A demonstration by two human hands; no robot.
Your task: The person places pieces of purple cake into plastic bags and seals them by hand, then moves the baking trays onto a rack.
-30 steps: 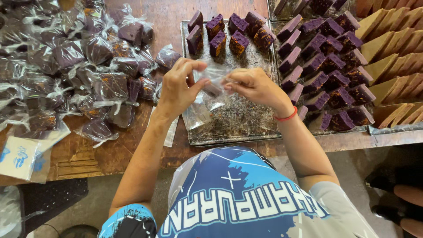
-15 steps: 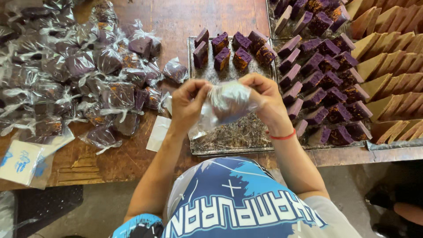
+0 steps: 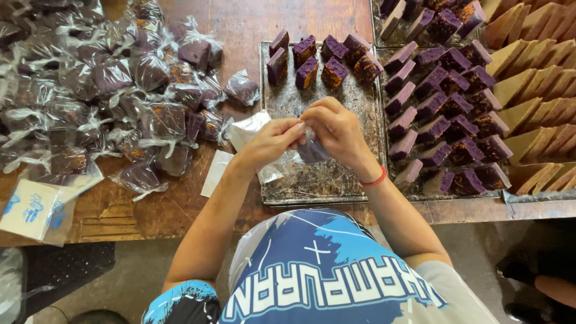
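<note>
My left hand [image 3: 271,141] and my right hand [image 3: 336,130] meet over a metal baking tray [image 3: 324,183], both pinching the neck of a clear plastic bag [image 3: 309,150] with a purple cake piece inside. The bag hangs just under my fingers. At the tray's far end lie several unwrapped purple cake pieces [image 3: 318,60] with orange crumbs on top. Loose clear bags [image 3: 247,129] lie beside my left hand.
A big heap of bagged purple cake pieces [image 3: 108,96] covers the wooden table's left side. To the right, a second tray [image 3: 450,102] is packed with purple slices, and brown slices [image 3: 534,90] beyond it. A flat packet [image 3: 36,210] lies near the front-left edge.
My hands have drawn closer together and lifted slightly, gathering the open bag's mouth shut around the purple piece; a second ago the bag was held spread wide between them.
</note>
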